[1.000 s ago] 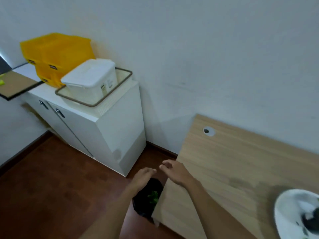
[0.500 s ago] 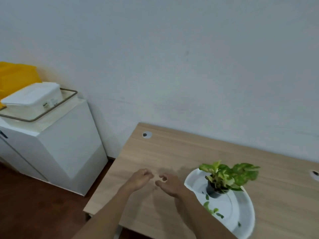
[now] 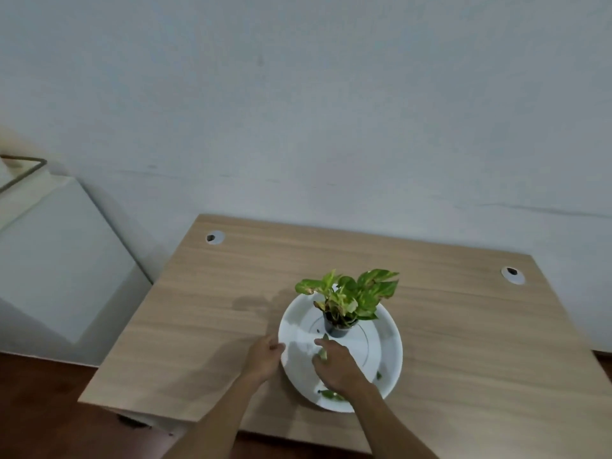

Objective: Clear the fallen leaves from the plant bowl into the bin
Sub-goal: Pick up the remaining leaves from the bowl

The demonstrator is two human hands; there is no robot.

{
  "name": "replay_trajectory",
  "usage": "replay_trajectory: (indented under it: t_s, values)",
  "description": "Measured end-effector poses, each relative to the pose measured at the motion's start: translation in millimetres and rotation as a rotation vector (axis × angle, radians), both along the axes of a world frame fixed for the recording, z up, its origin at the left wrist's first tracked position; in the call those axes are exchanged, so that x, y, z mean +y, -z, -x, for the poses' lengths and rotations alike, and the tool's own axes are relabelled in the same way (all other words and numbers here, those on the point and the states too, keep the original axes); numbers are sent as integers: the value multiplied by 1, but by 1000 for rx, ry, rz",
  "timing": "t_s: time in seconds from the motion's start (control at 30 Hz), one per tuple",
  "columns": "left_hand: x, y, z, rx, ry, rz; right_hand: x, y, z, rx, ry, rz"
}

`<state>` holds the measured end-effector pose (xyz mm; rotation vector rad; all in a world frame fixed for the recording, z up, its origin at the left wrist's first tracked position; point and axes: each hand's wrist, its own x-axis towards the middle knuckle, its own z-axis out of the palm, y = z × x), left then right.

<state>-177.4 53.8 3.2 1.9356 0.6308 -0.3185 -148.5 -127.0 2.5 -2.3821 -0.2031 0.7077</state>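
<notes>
A wide white plant bowl [image 3: 385,332] sits on the wooden table [image 3: 205,313]. A small green plant [image 3: 347,296] in a dark pot [image 3: 336,328] stands at its middle. My left hand [image 3: 265,357] rests against the bowl's left rim. Inside the bowl, my right hand [image 3: 337,366] has its fingers pinched around a fallen leaf [image 3: 323,354]. More fallen leaves lie in the bowl: one [image 3: 331,395] near its front and one [image 3: 379,376] at the right. The bin is out of view.
A white cabinet [image 3: 59,260] stands left of the table against the wall. The table has two cable holes, one [image 3: 214,237] at the back left and one [image 3: 512,274] at the back right. Dark wooden floor [image 3: 39,409] lies below left.
The view swung right from the bin on the floor to the table. Both hands moved from over the bin to the bowl, and my right hand took hold of a leaf.
</notes>
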Motion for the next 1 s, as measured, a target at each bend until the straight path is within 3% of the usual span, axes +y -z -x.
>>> replay_trajectory:
  t_s: [0.27,0.37,0.5,0.67,0.8,1.0]
  values:
    - [-21,28,-4,47,-316,224,3,31,-8,-68,-179,197]
    - [-23,28,-4,43,-347,260,12,42,-3,-102,-223,318]
    - [-16,30,-6,64,-359,283,14,45,21,-116,-238,296]
    - [-19,29,0,71,-370,289,-7,44,49,-179,-408,298]
    - [-18,28,-1,62,-385,275,-23,35,43,-215,-317,207]
    - [-20,29,-2,36,-375,278,-30,34,20,-156,-238,297]
